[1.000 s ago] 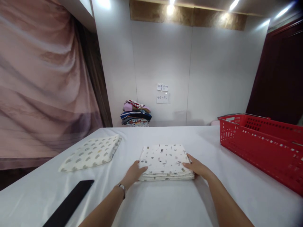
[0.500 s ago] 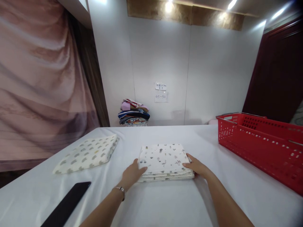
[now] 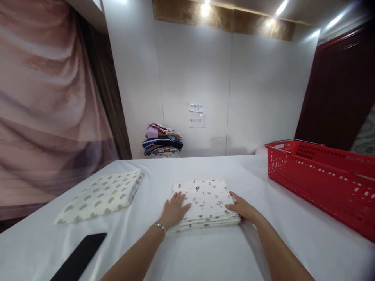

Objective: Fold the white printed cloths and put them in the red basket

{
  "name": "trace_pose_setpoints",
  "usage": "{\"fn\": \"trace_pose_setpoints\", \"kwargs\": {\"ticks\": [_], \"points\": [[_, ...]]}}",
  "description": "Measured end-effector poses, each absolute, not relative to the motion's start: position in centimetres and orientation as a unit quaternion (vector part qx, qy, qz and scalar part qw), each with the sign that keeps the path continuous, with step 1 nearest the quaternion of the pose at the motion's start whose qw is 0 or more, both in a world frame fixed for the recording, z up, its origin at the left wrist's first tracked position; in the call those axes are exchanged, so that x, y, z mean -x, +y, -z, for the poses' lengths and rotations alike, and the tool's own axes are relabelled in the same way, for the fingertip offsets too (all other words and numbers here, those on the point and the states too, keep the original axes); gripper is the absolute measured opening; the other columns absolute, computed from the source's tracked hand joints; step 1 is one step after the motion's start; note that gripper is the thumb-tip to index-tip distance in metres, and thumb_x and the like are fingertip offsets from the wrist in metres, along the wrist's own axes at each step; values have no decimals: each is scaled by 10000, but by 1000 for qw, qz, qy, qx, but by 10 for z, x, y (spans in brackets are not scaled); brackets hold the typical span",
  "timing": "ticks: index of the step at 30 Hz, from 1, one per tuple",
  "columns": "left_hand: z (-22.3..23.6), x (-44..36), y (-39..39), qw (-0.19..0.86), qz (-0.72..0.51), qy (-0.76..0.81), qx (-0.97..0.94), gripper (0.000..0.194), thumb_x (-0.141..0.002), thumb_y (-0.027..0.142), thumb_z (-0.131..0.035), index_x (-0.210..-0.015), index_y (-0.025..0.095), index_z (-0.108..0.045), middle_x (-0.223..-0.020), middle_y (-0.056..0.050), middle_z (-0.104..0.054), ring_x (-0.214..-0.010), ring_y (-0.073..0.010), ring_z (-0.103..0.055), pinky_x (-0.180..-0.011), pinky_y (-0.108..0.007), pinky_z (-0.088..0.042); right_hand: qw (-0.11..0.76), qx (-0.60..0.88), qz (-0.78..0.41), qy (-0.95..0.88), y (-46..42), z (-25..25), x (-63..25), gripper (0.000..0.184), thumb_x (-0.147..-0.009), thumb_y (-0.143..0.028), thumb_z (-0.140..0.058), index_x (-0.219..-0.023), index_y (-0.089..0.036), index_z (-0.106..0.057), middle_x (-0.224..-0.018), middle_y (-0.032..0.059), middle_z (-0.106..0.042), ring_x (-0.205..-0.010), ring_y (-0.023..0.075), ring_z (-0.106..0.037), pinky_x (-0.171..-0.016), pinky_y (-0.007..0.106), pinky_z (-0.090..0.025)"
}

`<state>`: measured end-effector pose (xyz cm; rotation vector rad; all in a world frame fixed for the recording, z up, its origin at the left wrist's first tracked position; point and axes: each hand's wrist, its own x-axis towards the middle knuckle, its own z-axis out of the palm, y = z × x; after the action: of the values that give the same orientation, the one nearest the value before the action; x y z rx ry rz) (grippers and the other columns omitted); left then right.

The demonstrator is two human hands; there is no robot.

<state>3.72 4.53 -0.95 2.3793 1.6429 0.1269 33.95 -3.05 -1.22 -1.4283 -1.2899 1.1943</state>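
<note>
A white folded blanket with small grey prints lies in front of me on the white-covered table. My left hand rests flat on its left front corner, fingers spread. At the opposite side my right hand holds the right edge, thumb on top and the other fingers partly hidden along the side. Farther left lies another folded cloth, cream with grey cloud-like shapes. Neither hand touches that one.
On the right stands a red plastic basket with metal handles. A black flat object, like a phone, lies at the front left. Several folded clothes are stacked by the back wall, left of paper signs.
My left hand has moved from the blanket's left edge onto its top and now lies flatter. The right hand stays at the right edge. The view has shifted slightly.
</note>
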Motion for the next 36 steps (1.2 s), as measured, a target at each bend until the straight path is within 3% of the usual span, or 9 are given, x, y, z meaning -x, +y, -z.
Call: {"fn": "trace_pose_setpoints", "kwargs": {"ticks": [4,11,15,21,26,30,36], "points": [[-11,-47,56,143,-33,580,-801,645,-856,591,-224,-1391,247,-337,-1525,-51,-158,-1403,-243,-101,-1088,-535,-141,418,603,-471,-490,-28,17,-341,890,-646,-302,-698,-1412,-151,-271,-1153,115,-634,-972,251,-624,-862,376,-473],[-4,-67,73,46,-72,563,-822,679,-863,591,-226,-1396,186,-337,-1523,-69,-166,-1404,-240,-82,-1115,-486,-73,392,632,-470,-476,-28,16,-341,937,-687,-329,-670,-1450,-128,-165,-1044,105,-673,-909,242,-645,-798,359,-494],[9,-62,76,65,-50,569,-819,691,-857,606,-191,-1409,208,-307,-1521,-60,-182,-1405,-232,-83,-1113,-493,-85,397,615,-473,-491,-29,14,-341,906,-682,-341,-671,-1440,-151,-214,-1083,97,-665,-950,239,-635,-818,345,-492],[-19,-85,94,101,-17,575,-812,753,-806,693,-157,-1381,247,-352,-1518,-78,-192,-1392,-288,-130,-1077,-570,-124,392,642,-432,-498,-23,23,-347,946,-639,-336,-696,-1440,-127,-238,-1192,113,-613,-1034,240,-601,-909,342,-454],[-15,-135,97,70,-55,537,-839,792,-811,688,-138,-1429,209,-259,-1536,-60,-103,-1407,-257,-38,-1110,-514,-56,415,622,-437,-500,-19,32,-349,898,-628,-338,-710,-1416,-174,-312,-1169,84,-630,-1024,247,-605,-899,358,-467],[14,-151,93,58,-48,504,-861,774,-823,670,-109,-1431,216,-264,-1528,-52,-148,-1403,-256,-87,-1115,-502,-57,433,603,-439,-506,-16,39,-352,848,-610,-328,-725,-1375,-188,-388,-1176,81,-626,-1028,259,-600,-889,372,-475],[12,-147,98,118,-45,507,-852,791,-807,691,-157,-1427,214,-269,-1525,-41,-159,-1404,-241,-85,-1122,-476,-53,430,603,-430,-516,-16,35,-352,853,-598,-329,-743,-1364,-193,-396,-1163,89,-629,-1005,262,-603,-853,367,-489]]}}
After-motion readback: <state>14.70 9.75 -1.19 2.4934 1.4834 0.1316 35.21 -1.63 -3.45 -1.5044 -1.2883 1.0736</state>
